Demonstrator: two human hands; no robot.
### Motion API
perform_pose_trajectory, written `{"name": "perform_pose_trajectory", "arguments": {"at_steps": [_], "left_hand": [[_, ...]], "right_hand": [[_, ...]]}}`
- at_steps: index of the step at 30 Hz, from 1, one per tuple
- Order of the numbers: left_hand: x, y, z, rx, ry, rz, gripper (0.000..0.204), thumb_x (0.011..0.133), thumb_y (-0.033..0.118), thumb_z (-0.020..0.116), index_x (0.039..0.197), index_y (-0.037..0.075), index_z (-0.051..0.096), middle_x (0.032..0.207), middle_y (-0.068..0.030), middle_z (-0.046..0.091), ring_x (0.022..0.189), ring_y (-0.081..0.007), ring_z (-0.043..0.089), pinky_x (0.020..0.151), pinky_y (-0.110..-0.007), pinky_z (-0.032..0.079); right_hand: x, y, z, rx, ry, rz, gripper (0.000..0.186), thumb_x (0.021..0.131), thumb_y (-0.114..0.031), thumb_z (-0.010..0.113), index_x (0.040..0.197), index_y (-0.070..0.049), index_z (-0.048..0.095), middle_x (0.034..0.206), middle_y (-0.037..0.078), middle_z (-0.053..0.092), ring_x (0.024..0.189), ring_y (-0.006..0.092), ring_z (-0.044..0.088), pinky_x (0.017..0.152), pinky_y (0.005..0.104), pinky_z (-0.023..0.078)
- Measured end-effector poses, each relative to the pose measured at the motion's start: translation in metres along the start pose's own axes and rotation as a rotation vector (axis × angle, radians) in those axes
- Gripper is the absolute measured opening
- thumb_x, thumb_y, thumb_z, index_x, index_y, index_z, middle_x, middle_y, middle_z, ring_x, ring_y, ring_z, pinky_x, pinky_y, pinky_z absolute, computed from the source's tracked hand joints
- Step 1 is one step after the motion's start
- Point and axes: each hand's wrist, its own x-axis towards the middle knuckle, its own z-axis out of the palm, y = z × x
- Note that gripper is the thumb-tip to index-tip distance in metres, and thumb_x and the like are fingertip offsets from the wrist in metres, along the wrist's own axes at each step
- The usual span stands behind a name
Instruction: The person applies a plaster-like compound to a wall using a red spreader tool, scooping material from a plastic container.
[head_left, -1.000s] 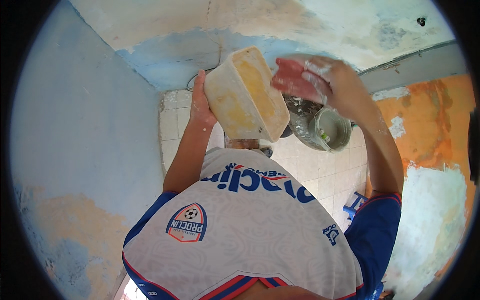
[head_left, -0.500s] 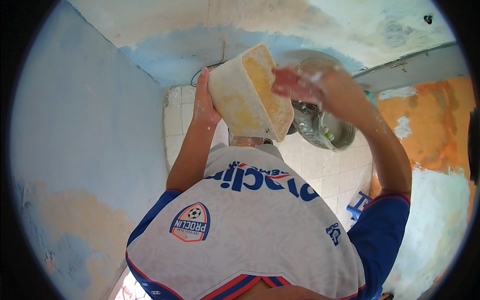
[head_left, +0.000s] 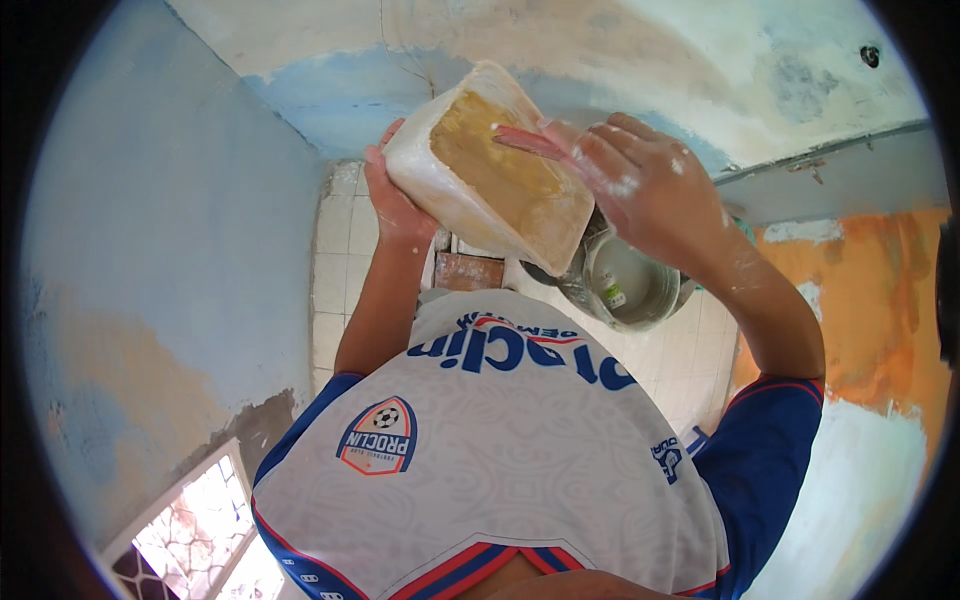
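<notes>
My left hand (head_left: 398, 205) is closed on the left side of a whitish rectangular plastic tub (head_left: 440, 200), held tilted in front of my chest. Yellowish stains and smears of paste coat its inside. My right hand (head_left: 650, 185), spotted with white paste, grips a thin reddish-pink scraper (head_left: 528, 142). The blade is over the tub's opening; whether it touches the inside wall I cannot tell. My right fingers partly cover the scraper's near end.
Below my right hand, a round bucket (head_left: 672, 300) with greyish-white contents and a green-and-white item stands on the tiled floor (head_left: 335, 235). A reddish-brown block (head_left: 470, 271) lies below the tub. Patchy painted walls (head_left: 180, 230) enclose me; a blue stool (head_left: 697, 440) is at right.
The tub has moved slightly up and left and turned, so more of its inside shows. My right hand has shifted a little, the scraper now seen edge-on.
</notes>
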Motion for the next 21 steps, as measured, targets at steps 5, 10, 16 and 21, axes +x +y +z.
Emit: {"name": "perform_pose_trajectory", "arguments": {"at_steps": [5, 10, 16, 21], "left_hand": [[-0.02, -0.042, 0.033, 0.028, 0.002, 0.064, 0.075, 0.098, 0.065, 0.048, 0.145, 0.006, 0.041, 0.143, -0.0155, 0.053, 0.132, -0.0333, 0.053, 0.111, -0.05, 0.045], [-0.042, -0.071, 0.059, -0.002, 0.04, 0.12, 0.078, 0.097, 0.071, 0.042, 0.144, 0.008, 0.041, 0.144, -0.0145, 0.052, 0.135, -0.0325, 0.051, 0.114, -0.049, 0.041], [-0.05, -0.092, 0.05, -0.034, 0.075, 0.127, 0.083, 0.096, 0.074, 0.04, 0.147, 0.009, 0.04, 0.147, -0.0146, 0.05, 0.138, -0.0327, 0.048, 0.115, -0.049, 0.041], [-0.053, -0.087, 0.054, 0.02, 0.102, 0.227, 0.082, 0.096, 0.075, 0.043, 0.147, 0.01, 0.038, 0.149, -0.0147, 0.049, 0.139, -0.0331, 0.047, 0.116, -0.05, 0.04]], "right_hand": [[-0.023, 0.032, 0.02, -0.014, 0.226, -0.171, 0.052, 0.082, -0.007, 0.072, 0.133, -0.005, 0.063, 0.097, 0.007, 0.071, 0.087, 0.0222, 0.071, 0.066, 0.0335, 0.06], [-0.047, 0.045, 0.025, -0.149, 0.154, -0.317, 0.043, 0.086, -0.015, 0.07, 0.128, -0.004, 0.067, 0.1, 0.006, 0.072, 0.089, 0.0186, 0.072, 0.061, 0.0282, 0.061], [-0.051, 0.055, 0.03, -0.078, 0.098, -0.351, 0.042, 0.086, -0.014, 0.07, 0.126, -0.003, 0.069, 0.095, 0.006, 0.072, 0.088, 0.018, 0.074, 0.062, 0.0279, 0.061], [-0.047, 0.054, 0.038, -0.039, 0.1, -0.358, 0.043, 0.086, -0.013, 0.069, 0.127, -0.001, 0.067, 0.101, 0.008, 0.074, 0.093, 0.0197, 0.075, 0.068, 0.0301, 0.062]]}}
